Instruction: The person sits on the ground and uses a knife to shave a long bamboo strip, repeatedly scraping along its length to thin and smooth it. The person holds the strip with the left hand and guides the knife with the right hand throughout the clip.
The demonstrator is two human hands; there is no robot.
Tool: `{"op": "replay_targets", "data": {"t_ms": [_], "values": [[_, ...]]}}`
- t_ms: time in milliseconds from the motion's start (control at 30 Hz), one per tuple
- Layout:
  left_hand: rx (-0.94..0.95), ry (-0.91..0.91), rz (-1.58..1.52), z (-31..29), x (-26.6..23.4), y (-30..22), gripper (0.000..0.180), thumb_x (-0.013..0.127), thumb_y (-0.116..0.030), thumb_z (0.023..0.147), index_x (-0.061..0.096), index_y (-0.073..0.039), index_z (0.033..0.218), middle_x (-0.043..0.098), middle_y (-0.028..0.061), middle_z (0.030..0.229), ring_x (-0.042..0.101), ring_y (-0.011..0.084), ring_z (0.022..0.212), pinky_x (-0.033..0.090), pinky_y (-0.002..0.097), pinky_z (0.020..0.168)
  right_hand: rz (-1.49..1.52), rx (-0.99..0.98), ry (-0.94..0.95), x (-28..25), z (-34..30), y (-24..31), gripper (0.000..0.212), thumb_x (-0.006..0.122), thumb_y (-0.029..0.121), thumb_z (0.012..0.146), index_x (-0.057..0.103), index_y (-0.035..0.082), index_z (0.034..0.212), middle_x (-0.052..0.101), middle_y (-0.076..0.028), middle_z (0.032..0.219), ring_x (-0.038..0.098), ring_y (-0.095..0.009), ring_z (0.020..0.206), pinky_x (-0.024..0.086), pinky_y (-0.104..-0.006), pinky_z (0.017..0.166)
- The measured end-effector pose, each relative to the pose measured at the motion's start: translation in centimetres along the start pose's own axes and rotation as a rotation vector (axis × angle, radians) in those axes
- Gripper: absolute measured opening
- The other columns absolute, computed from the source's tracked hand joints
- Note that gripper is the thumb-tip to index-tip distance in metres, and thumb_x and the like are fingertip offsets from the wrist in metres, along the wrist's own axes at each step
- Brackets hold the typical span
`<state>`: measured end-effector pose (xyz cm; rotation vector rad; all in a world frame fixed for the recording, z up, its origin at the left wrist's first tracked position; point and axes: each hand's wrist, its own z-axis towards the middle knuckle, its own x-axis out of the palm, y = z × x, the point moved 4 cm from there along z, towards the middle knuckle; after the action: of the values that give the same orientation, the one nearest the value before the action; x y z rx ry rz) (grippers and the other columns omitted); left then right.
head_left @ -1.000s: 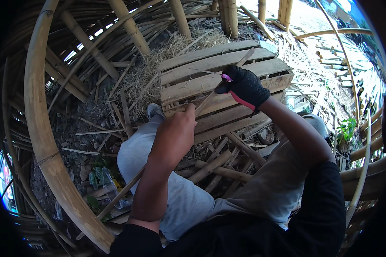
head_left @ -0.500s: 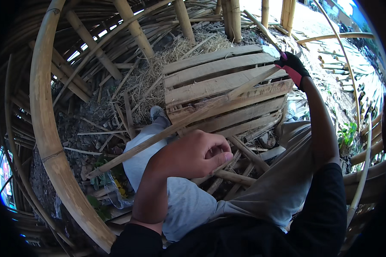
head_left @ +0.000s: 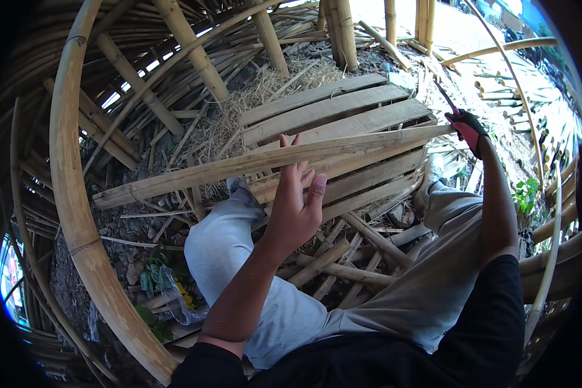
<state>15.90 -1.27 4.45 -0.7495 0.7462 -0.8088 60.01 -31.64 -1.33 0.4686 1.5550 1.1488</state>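
Note:
A long split bamboo slat [head_left: 207, 173] lies slantwise across the view, above a pallet-like platform of wooden slats [head_left: 343, 119]. My right hand [head_left: 469, 131], in a black and pink glove, is closed at the slat's right end. The same hand grips a knife [head_left: 445, 98] with a dark, narrow blade pointing up and away. My bare left hand [head_left: 297, 204] is under the slat's middle, fingers stretched out and apart. Two fingertips show beyond the slat's far edge; the slat hides part of the fingers, and I cannot tell how firmly they touch it.
A thick curved bamboo pole [head_left: 71, 194] rises close on my left. Dry straw [head_left: 291, 81] and upright bamboo posts [head_left: 269, 39] stand beyond the platform. Loose bamboo pieces [head_left: 362, 275] lie between my legs. Near my left knee are a clear plastic bag [head_left: 184, 304] and green leaves [head_left: 152, 278].
The slat's left end has swung up and away from me, and the slat lies flatter across the view. My left hand has opened from a loose curl and moved under it. My right hand shifted right.

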Motion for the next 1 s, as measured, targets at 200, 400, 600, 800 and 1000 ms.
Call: {"op": "replay_targets", "data": {"t_ms": [200,400,600,800,1000], "values": [[-0.026,0.057,-0.243,0.5,0.3,-3.8,0.065,0.034,-0.029,0.113,0.004,0.002,0.161,0.015,0.0297,0.166,0.026,0.0426,0.152,0.030,0.0541,0.122,0.034,-0.085,-0.202,-2.4,-0.2,5.2,0.033,0.062,0.032,0.100,0.070,0.010,0.123,0.059,0.002,0.077,0.046,-0.006,0.058,0.039,-0.0253,0.052],[0.244,0.072,-0.213,2.7,3.4,-8.3,0.065,0.034,-0.031,0.112,0.007,0.002,0.161,0.018,0.0288,0.166,0.025,0.0415,0.153,0.027,0.0548,0.123,0.100,-0.079,-0.338,-6.1,0.4,3.7,0.039,0.061,0.039,0.100,0.070,0.011,0.127,0.057,0.002,0.079,0.044,-0.007,0.057,0.037,-0.0270,0.049],[0.473,-0.263,-0.077,1.3,-1.4,-13.1,0.062,0.036,-0.051,0.108,0.024,-0.011,0.154,0.029,0.0312,0.160,0.034,0.0479,0.148,0.035,0.0557,0.119,0.121,-0.169,-0.095,3.6,-5.7,14.2,0.038,0.059,0.030,0.102,0.069,0.007,0.130,0.069,-0.006,0.095,0.056,-0.011,0.086,0.047,-0.0301,0.081],[0.870,-0.243,-0.494,-2.3,-6.5,-16.6,0.041,0.040,-0.051,0.109,0.056,-0.017,0.092,0.063,-0.0027,0.097,0.060,0.0093,0.083,0.053,0.0310,0.075,0.022,-0.206,0.151,14.5,-11.6,21.6,0.053,0.063,0.053,0.097,0.072,0.007,0.120,0.071,-0.011,0.084,0.066,-0.018,0.077,0.051,-0.0344,0.078],[0.725,-0.158,-0.533,-4.5,-7.1,-14.9,0.067,0.041,-0.049,0.110,0.034,-0.021,0.050,0.035,-0.0092,0.043,0.027,0.0038,0.036,0.023,0.0207,0.044,-0.036,-0.235,0.255,18.6,-12.3,23.0,0.046,0.058,0.050,0.100,0.072,0.009,0.117,0.074,-0.014,0.092,0.072,-0.032,0.087,0.054,-0.0434,0.085]]}}
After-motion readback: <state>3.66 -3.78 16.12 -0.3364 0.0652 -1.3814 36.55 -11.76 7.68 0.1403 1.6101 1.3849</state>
